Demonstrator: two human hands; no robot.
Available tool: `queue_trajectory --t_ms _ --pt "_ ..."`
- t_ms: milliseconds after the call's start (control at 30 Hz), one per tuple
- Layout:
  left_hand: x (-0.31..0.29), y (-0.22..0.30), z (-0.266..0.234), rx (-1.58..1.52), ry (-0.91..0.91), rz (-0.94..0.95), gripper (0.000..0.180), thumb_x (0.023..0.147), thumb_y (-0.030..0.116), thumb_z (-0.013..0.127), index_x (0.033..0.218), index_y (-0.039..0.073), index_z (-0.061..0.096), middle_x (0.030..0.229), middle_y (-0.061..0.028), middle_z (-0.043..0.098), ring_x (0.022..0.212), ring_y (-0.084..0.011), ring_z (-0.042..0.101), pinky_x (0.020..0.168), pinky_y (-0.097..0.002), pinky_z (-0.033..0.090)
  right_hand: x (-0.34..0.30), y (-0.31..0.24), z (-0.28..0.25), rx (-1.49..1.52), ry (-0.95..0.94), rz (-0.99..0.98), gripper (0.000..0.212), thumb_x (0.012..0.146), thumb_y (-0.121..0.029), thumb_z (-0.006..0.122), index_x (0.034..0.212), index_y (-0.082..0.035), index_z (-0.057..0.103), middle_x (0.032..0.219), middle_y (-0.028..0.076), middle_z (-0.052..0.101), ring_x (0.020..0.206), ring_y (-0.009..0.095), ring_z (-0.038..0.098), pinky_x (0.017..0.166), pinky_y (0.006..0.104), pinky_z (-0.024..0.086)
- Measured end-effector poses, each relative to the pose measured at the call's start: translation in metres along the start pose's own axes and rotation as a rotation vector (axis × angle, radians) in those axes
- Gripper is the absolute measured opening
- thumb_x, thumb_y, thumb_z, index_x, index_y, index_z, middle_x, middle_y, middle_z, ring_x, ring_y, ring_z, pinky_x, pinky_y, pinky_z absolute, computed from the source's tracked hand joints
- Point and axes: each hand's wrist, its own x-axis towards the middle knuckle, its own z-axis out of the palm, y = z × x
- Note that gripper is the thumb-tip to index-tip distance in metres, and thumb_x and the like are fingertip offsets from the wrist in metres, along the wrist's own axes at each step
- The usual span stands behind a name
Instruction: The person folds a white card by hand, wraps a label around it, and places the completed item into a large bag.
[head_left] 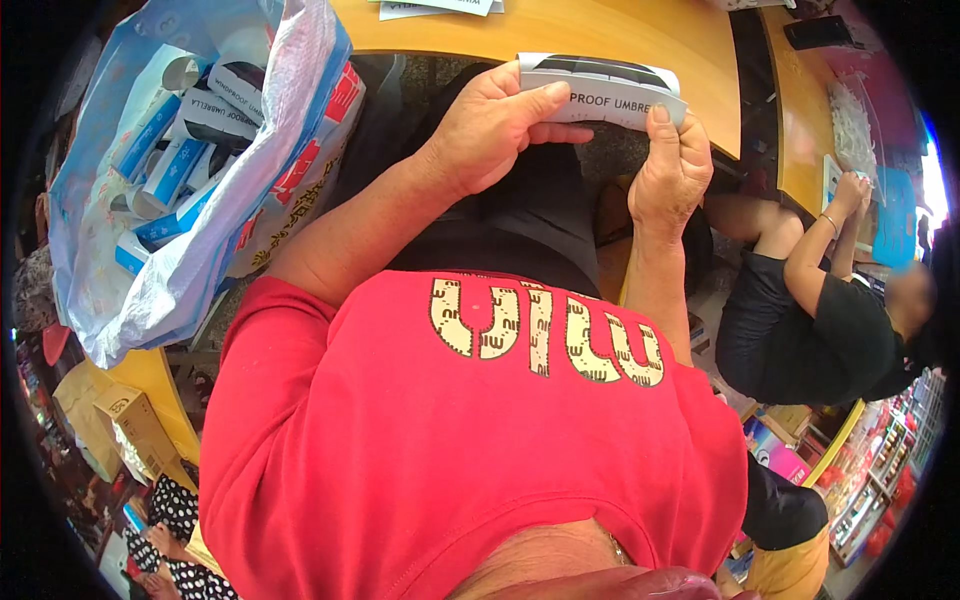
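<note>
Between my two hands, at the near edge of the yellow table, is a curved grey-white card sleeve (pixel 600 97) with a black picture and print. My left hand (pixel 490 125) pinches its left end, thumb on top and some fingers underneath. At the other end my right hand (pixel 672 170) grips it, the thumb pressed on the front face. To the left of my arm stands a large open woven plastic bag (pixel 300 130), white and blue with red print. Inside it lie several rolled card sleeves in grey-white (pixel 215 120) and blue (pixel 180 165).
More flat printed cards (pixel 435 8) lie on the yellow table (pixel 700 75) at the far side. On the right a person in black (pixel 835 320) works at another table, near a dark phone-like object (pixel 822 33). Cardboard boxes (pixel 135 430) stand at lower left, beside a person in polka dots.
</note>
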Motion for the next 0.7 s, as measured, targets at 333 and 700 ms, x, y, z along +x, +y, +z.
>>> queue_trajectory --t_ms 333,700 --pt "0.0 0.004 0.002 -0.052 -0.001 -0.013 0.023 0.085 0.01 0.042 0.105 0.001 0.047 0.102 -0.0113 0.053 0.096 -0.0213 0.051 0.08 -0.0397 0.045 0.0 -0.001 0.001 -0.101 0.021 -0.089 0.007 0.08 -0.006 0.052 0.078 0.001 0.053 0.066 -0.004 0.049 0.058 0.003 0.039 0.052 0.0165 0.034" --pt "-0.002 0.012 -0.001 -0.003 -0.094 -0.043 0.025 0.084 0.008 0.043 0.108 -0.001 0.043 0.104 -0.0106 0.051 0.095 -0.0196 0.051 0.078 -0.0366 0.046 0.008 -0.006 -0.007 -0.091 -0.02 0.017 0.012 0.076 -0.006 0.057 0.084 0.001 0.051 0.072 0.0 0.052 0.062 0.004 0.045 0.056 0.0168 0.039"
